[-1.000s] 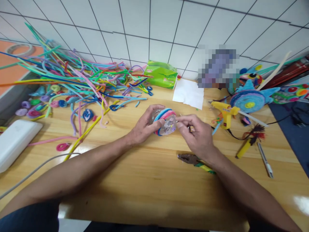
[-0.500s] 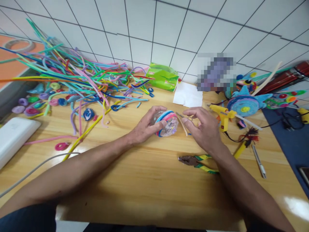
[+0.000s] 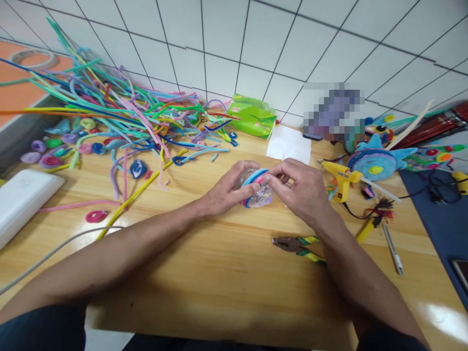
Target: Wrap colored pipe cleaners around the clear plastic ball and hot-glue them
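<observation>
A clear plastic bottle piece [image 3: 262, 196], ringed by fuzzy pipe cleaners [image 3: 253, 180] in blue and pink, is held above the middle of the table. My left hand [image 3: 227, 191] wraps round its left side, thumb on the front of the coloured band. On the other side, my right hand [image 3: 300, 187] is closed in a pinch, fingertips against the pink pipe cleaner near the top of the band. Its fingers hide part of the rim. Below my right hand lie pliers [image 3: 292, 243] with green and yellow handles.
A heap of pipe cleaners [image 3: 146, 114] spreads over the back left, with coiled pieces in front. At the right are a yellow glue gun [image 3: 341, 180], a utility knife [image 3: 393, 249] and a blue pipe-cleaner fish [image 3: 375, 163]. A white device [image 3: 29, 204] sits far left.
My right hand has moved left onto the coloured band, its fingers closing into a pinch. My left hand keeps its hold on the plastic piece. The view has shifted slightly.
</observation>
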A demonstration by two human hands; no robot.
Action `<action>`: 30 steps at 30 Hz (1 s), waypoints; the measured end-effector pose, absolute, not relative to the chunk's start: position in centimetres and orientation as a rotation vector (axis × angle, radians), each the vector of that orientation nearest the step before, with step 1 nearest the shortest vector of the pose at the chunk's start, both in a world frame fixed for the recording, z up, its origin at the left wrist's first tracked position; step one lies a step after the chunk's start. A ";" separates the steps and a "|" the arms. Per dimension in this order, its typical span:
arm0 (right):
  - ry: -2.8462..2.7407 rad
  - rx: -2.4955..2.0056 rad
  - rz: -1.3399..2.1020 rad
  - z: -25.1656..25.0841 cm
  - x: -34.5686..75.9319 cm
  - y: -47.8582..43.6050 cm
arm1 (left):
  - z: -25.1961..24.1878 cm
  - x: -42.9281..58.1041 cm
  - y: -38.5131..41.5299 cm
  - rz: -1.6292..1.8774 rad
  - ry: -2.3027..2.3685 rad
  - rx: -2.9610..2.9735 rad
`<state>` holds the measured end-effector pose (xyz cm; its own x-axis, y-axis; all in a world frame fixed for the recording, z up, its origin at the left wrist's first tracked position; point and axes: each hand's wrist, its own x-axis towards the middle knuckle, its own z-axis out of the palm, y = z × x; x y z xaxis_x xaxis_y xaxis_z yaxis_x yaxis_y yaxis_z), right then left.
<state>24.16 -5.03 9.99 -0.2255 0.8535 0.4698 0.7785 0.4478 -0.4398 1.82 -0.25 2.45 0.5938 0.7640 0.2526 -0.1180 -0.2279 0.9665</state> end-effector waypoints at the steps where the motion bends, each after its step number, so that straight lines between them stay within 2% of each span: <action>1: -2.031 -1.363 0.146 10.0 24.2 -5.0 | 2.5 1.8 -0.2 0.899 0.553 1.610; 16: -1.935 -1.429 0.281 10.2 24.2 -5.4 | 2.1 1.9 0.0 0.904 0.536 1.577; 30: -1.904 -1.450 0.230 9.7 23.8 -5.2 | 2.0 1.8 -0.1 0.874 0.587 1.577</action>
